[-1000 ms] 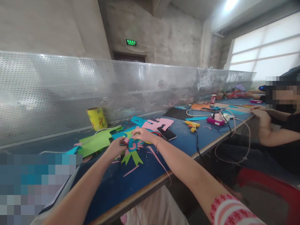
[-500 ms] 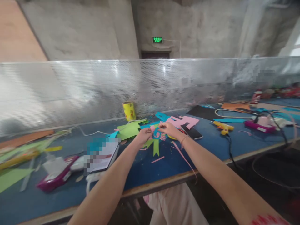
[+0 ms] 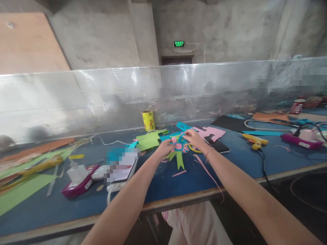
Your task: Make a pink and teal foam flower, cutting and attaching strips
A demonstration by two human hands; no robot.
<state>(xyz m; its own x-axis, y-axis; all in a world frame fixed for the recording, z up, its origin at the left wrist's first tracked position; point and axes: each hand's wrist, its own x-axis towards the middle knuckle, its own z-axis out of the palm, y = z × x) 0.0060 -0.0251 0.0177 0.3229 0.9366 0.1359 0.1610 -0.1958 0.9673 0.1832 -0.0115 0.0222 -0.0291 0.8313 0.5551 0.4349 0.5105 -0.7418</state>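
Observation:
Over the middle of the blue table, both of my hands are at a small paper craft of pink and blue paper with green pieces around it. My left hand has its fingers closed on the craft's left side, on what looks like pink paper. A curled blue paper strip runs from the craft to my right hand, whose thumb and fingertips pinch its upper end. Notched green paper tails hang below the craft towards me. Fine detail between the fingers is too small to make out.
Behind my hands lie green paper, pink paper and a dark phone. A yellow roll stands near the perforated screen. On the right lies a yellow glue gun; purple power strips sit at both sides.
My view has swung slightly left, so everything sits further right. My right hand has drawn a little up and away from my left, and the blue strip now shows as an open curl.

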